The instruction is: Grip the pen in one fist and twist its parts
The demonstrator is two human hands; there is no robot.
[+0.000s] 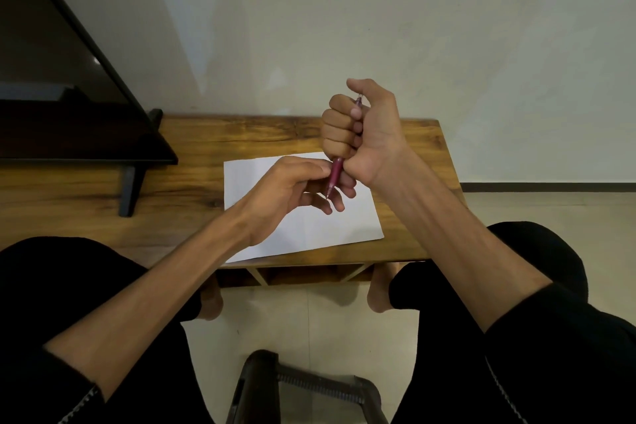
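The right hand (361, 134) is curled into a fist around a red pen (339, 167). The thumb sits on top of the pen's far end. The pen points down and toward the person, and its tip sticks out under the fist. The left hand (292, 188) is just below it. Its thumb and first finger pinch the pen near the tip, and its other fingers hang loose under the tip. Both hands are up in the air above a white sheet of paper (330, 231).

The paper lies flat on a low wooden table (192, 144), close to the near edge and a bit turned. One corner of the paper hangs just over that edge. There is an open shelf (303, 275) under the tabletop, and what is in it cannot be seen.

On the left side of the table stands a big black screen (58, 55) on a dark foot (132, 182). A pale wall (378, 10) is behind the table. The floor (303, 323) is light tile. The person sits with knees apart in black trousers (550, 354), and bare feet (380, 289) rest by the table. Part of a dark chair (292, 385) shows between the legs.
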